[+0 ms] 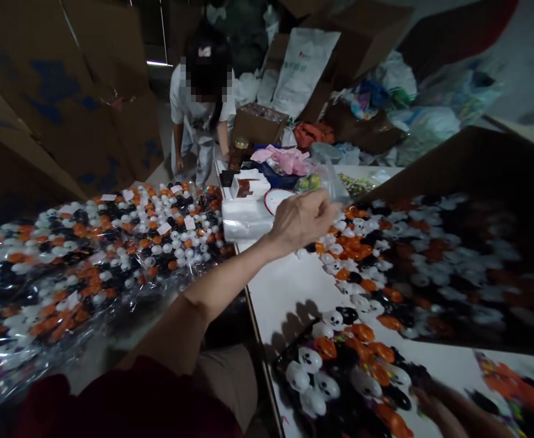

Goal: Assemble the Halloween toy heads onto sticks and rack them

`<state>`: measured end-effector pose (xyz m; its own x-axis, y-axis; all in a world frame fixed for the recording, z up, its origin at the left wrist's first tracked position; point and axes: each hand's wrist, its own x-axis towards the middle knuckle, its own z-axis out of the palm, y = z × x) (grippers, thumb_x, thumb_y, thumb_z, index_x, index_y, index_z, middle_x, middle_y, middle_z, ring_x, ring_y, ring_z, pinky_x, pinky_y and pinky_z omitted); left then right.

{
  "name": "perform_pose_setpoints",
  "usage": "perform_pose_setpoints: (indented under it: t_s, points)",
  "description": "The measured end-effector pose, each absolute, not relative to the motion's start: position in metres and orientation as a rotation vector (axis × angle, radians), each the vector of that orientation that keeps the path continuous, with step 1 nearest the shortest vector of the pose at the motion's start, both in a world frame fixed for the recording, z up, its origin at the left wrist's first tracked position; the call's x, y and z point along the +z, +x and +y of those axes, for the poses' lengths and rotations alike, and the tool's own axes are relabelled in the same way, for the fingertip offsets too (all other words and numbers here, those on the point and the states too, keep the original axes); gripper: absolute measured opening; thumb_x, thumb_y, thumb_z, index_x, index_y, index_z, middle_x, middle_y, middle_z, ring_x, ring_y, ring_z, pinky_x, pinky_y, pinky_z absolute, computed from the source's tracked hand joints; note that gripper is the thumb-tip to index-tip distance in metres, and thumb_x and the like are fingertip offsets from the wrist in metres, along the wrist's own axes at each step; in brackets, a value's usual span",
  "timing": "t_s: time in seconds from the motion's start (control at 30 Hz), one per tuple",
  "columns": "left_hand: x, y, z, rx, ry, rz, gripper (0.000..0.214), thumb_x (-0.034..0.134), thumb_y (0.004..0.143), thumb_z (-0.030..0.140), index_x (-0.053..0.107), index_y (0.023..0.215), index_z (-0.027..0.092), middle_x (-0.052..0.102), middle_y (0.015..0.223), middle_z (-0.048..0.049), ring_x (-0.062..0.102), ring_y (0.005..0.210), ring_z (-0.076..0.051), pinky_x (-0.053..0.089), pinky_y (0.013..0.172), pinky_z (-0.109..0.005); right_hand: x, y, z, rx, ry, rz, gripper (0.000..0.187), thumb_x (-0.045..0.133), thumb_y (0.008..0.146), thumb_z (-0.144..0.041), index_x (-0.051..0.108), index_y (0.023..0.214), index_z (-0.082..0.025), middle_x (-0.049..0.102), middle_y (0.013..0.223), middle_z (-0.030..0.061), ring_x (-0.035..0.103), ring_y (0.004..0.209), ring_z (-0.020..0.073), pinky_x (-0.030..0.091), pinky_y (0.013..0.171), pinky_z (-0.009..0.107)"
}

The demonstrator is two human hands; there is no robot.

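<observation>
My left hand [301, 218] reaches over the white table with its fingers curled in. Beyond its knuckles is a clear plastic piece [335, 179]; whether the fingers grip it I cannot make out. Low on the right, my right hand [447, 406] is dim and partly cut off, beside a cluster of small Halloween figures [326, 384], white ghosts, orange pumpkins and black pieces. Its fingertips are hidden by that cluster and shadow. More loose figures [355, 246] spill across the table near my left hand.
A large cardboard box [490, 243] on its side holds more figures. At left lies a heap of bagged figures [111, 243]. Ahead are clear plastic bags [246, 222], a blue basket [278, 177] with pink cloth [285, 159], and a jar [238, 152]. Another person [200, 115] stands beyond.
</observation>
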<state>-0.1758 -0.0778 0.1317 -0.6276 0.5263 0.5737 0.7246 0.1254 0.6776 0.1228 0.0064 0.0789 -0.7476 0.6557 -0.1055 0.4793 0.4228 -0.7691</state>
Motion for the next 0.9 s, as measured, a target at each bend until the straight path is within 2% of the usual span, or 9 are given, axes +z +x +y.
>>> perform_pose_setpoints:
  t_s: [0.03,0.1,0.13,0.23,0.3,0.43,0.67,0.8,0.9]
  points:
    - [0.141,-0.168,-0.088,-1.719,-1.257,-2.078,0.042,0.04,0.097,0.043,0.056,0.072,0.012,0.063,0.071,-0.0017,0.058,0.07,-0.01,0.039,0.066,-0.027,0.081,0.11,0.002,1.245,-1.028,-2.369,0.043,0.058,0.083,-0.061,0.051,0.125,-0.056,0.061,0.128,0.0025,0.058,0.12,0.0297,0.06,0.076,0.045]
    - [0.149,-0.156,-0.112,-2.192,-1.238,-1.834,0.045,0.049,0.09,0.053,0.052,0.066,0.015,0.058,0.06,0.0024,0.053,0.057,-0.007,0.038,0.057,-0.023,0.077,0.071,-0.013,1.399,-1.072,-2.028,0.066,0.068,0.074,-0.061,0.05,0.132,-0.037,0.056,0.136,0.0068,0.056,0.123,0.0316,0.056,0.091,0.047]
    - [0.148,-0.153,-0.125,-2.43,-1.179,-1.72,0.044,0.057,0.084,0.055,0.051,0.066,0.016,0.056,0.058,0.0035,0.051,0.053,-0.007,0.039,0.053,-0.021,0.072,0.047,-0.021,1.536,-1.033,-1.892,0.073,0.072,0.068,-0.061,0.051,0.131,-0.03,0.055,0.137,0.0085,0.056,0.122,0.0313,0.055,0.092,0.047]
    - [0.138,-0.161,-0.163,-2.935,-0.902,-1.491,0.042,0.079,0.064,0.048,0.05,0.066,0.017,0.059,0.058,0.0048,0.051,0.046,-0.006,0.041,0.045,-0.018,0.05,-0.017,-0.039,1.884,-1.038,-1.468,0.067,0.082,0.052,-0.059,0.061,0.105,-0.025,0.065,0.115,0.0064,0.062,0.106,0.0249,0.057,0.079,0.038]
    - [0.13,-0.174,-0.186,-3.056,-0.762,-1.458,0.042,0.085,0.055,0.037,0.048,0.063,0.017,0.064,0.064,0.0035,0.051,0.044,-0.005,0.042,0.042,-0.016,0.04,-0.038,-0.046,2.119,-0.836,-1.269,0.06,0.084,0.051,-0.056,0.064,0.098,-0.025,0.067,0.101,0.0028,0.063,0.095,0.0203,0.055,0.077,0.034]
    - [0.114,-0.197,-0.224,-3.048,-0.668,-1.498,0.038,0.083,0.054,0.022,0.047,0.062,0.016,0.073,0.087,-0.0026,0.052,0.044,-0.003,0.043,0.041,-0.014,0.036,-0.034,-0.071,2.255,-0.468,-1.191,0.046,0.082,0.063,-0.05,0.068,0.099,-0.026,0.067,0.085,-0.0007,0.061,0.077,0.0132,0.052,0.074,0.028]
    - [0.068,-0.204,-0.26,-2.945,-0.655,-1.711,0.037,0.082,0.057,0.019,0.047,0.064,0.014,0.07,0.115,-0.0113,0.06,0.051,-0.005,0.046,0.045,-0.016,0.043,-0.012,-0.075,2.174,-0.528,-1.276,0.048,0.079,0.064,-0.057,0.071,0.098,-0.024,0.069,0.084,0.0011,0.062,0.075,0.0145,0.051,0.078,0.031]
    - [0.047,-0.203,-0.263,-2.874,-0.624,-1.775,0.037,0.083,0.057,0.023,0.047,0.064,0.014,0.07,0.115,-0.0117,0.061,0.053,-0.006,0.046,0.047,-0.018,0.036,-0.012,-0.076,1.879,-0.693,-1.599,0.036,0.076,0.066,-0.054,0.068,0.068,-0.019,0.061,0.06,-0.0014,0.053,0.059,0.0114,0.045,0.064,0.026]
    - [0.027,-0.204,-0.261,-2.747,-0.563,-1.832,0.038,0.083,0.055,0.027,0.048,0.063,0.015,0.072,0.111,-0.0105,0.067,0.07,-0.013,0.052,0.059,-0.022,0.031,-0.013,-0.084,1.617,-0.846,-1.784,0.048,0.064,0.074,-0.06,0.055,0.051,-0.019,0.05,0.048,-0.003,0.044,0.049,0.0104,0.037,0.054,0.025]
